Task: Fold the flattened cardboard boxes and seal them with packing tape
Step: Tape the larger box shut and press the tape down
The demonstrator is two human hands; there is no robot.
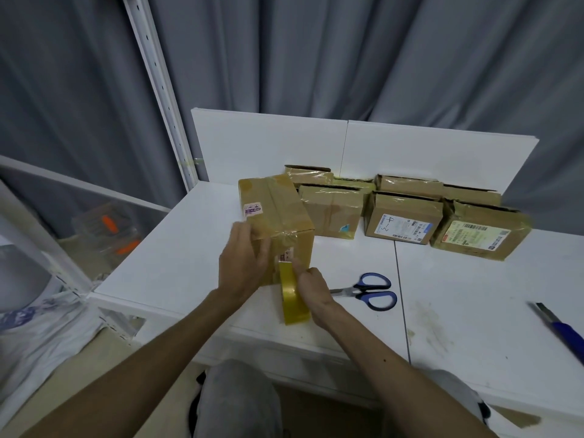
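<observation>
A folded cardboard box (pixel 278 207) stands on the white table (pixel 474 298) near its front left, with tape along its top seam. My left hand (pixel 245 257) presses against the box's near face, fingers wrapped at its left edge. My right hand (pixel 311 289) grips a roll of yellowish packing tape (pixel 292 298), which stands upright against the lower part of the same face. A strip of tape runs from the roll up onto the box.
Several taped cardboard boxes (pixel 401 222) stand in rows at the back of the table before a white panel (pixel 410 147). Blue-handled scissors (pixel 369 290) lie right of my right hand. A blue-handled knife (pixel 559 330) lies at the right edge. A white rack post (pixel 158 90) stands left.
</observation>
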